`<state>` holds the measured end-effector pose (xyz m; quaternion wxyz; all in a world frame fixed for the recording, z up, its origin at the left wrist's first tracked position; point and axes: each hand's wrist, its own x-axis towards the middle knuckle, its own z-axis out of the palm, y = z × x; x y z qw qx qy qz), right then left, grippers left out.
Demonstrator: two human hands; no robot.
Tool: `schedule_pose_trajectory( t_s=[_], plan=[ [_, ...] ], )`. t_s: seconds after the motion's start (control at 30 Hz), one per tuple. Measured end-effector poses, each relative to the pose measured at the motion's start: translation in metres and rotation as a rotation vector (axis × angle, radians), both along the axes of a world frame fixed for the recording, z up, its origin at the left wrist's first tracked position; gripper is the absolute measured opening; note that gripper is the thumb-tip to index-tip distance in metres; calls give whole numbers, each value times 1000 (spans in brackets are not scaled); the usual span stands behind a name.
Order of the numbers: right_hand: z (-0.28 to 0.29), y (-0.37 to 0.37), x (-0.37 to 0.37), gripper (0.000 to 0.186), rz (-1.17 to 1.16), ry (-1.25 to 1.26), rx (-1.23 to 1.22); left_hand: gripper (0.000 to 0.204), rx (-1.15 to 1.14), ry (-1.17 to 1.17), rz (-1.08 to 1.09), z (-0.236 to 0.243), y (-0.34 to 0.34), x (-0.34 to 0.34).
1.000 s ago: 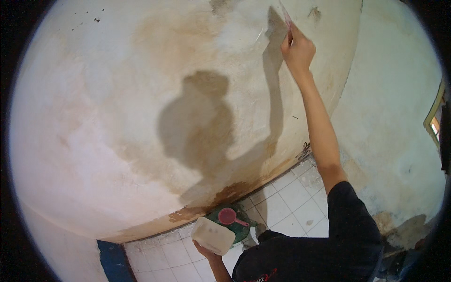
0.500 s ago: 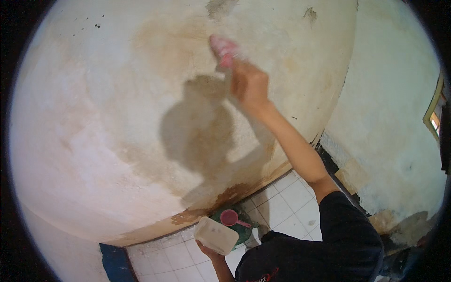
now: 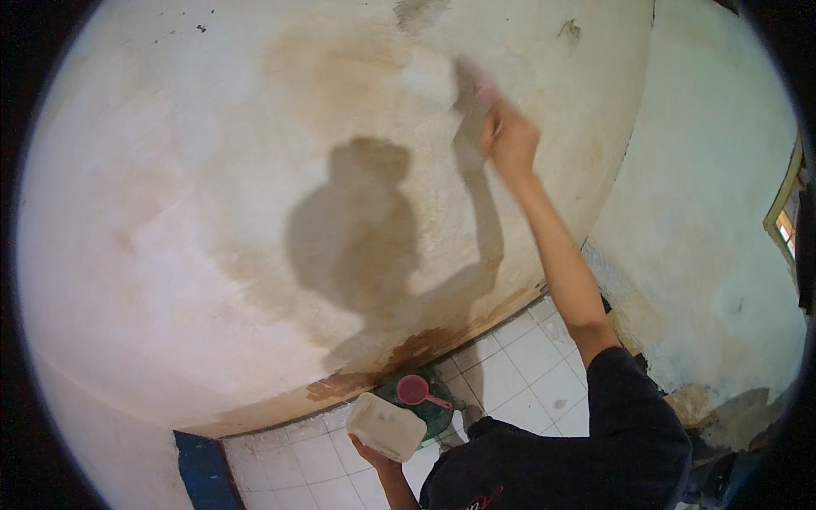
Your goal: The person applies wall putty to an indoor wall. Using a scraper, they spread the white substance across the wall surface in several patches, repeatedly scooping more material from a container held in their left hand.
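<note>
My right hand [image 3: 510,136] is raised against the stained cream wall [image 3: 170,221], closed on a pinkish flat tool [image 3: 483,85] that is blurred, its tip at or near the plaster beside its shadow. My left hand [image 3: 374,450], low at the bottom, grips the edge of a pale rectangular plastic container [image 3: 382,425]. Just behind the container, a pink dipper [image 3: 412,389] rests on a green round object [image 3: 433,418] near the foot of the wall. Shadows of my head and arm fall across the plaster.
White floor tiles [image 3: 527,365] run along the wall's base. A pale side wall [image 3: 697,187] meets it at the right, with a framed opening [image 3: 782,223] at the far right. A dark blue panel [image 3: 200,467] stands at the lower left.
My right hand and pink tool swept down and left from high up, then moved back rightward and slightly higher. My left hand and the container have barely moved.
</note>
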<state>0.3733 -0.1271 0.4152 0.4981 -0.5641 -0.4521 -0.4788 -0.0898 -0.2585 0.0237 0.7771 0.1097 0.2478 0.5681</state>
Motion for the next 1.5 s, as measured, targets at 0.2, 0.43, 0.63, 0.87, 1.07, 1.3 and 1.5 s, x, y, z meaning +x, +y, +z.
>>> schedule_pose_trajectory(
  t_s=[0.2, 0.43, 0.63, 0.87, 1.07, 1.3, 1.5],
  plan=[
    [13, 69, -25, 7, -78, -48, -124, 68, 58, 396, 96, -5, -7, -11],
    [-51, 89, -151, 26, 34, -208, -155, 72, 111, 21, -68, -5, 0, -12],
    [20, 25, -87, 23, 224, -45, -105, 69, 150, 40, -25, -6, -14, -32],
    [-76, 94, -69, 24, 25, -198, -434, 71, 107, 5, -8, -12, -18, -47],
    [-66, 20, -108, 25, 289, -165, -211, 69, 107, 26, 3, 10, -15, -45],
    [36, 16, 9, 32, -111, 54, 26, 67, 40, 57, 123, 5, -43, -50],
    [-55, 61, -88, 20, 146, -30, -91, 67, 98, 16, 140, -12, -50, -62]
  ],
)
